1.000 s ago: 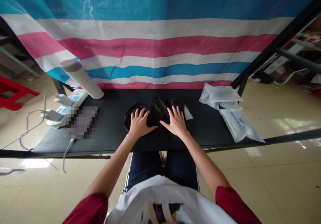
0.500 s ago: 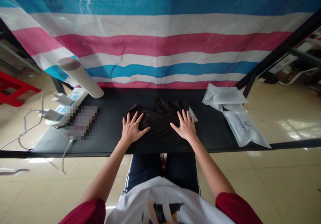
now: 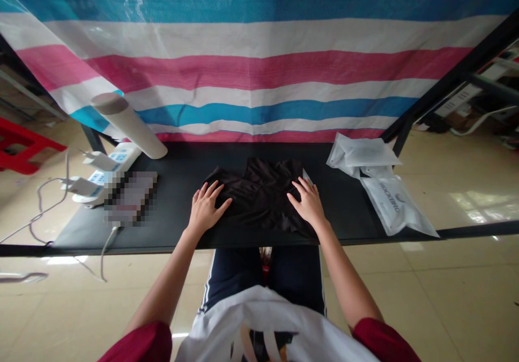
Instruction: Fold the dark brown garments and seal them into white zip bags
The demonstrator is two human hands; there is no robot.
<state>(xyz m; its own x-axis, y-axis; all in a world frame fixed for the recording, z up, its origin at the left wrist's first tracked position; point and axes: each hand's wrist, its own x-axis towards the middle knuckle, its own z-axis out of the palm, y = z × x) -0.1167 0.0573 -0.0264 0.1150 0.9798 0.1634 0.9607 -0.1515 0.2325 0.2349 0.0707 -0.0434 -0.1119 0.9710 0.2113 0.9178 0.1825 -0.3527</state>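
Observation:
A dark, thin piece of fabric (image 3: pixel 263 194) lies spread and wrinkled on the black table (image 3: pixel 174 189) in front of me. At its left edge rests my left hand (image 3: pixel 206 209), fingers spread, the tips touching the cloth. My right hand (image 3: pixel 307 202) lies on the fabric's right edge, also with fingers apart. A small pale corner (image 3: pixel 307 177) of something, perhaps a bag, shows beyond my right fingers; the rest is hidden by the cloth and hand. Neither hand grips anything.
On the left are a white bottle (image 3: pixel 130 126), a power strip (image 3: pixel 109 175) with plugs, and a blurred-out phone-like item (image 3: pixel 132 197) on a cable. Several frosted packages (image 3: pixel 393 202) lie at the right. A striped tarp (image 3: pixel 251 75) hangs behind the table.
Both hands have slid outward, the left to the left and the right to the right. More of the fabric's middle shows, and the pale corner is more covered.

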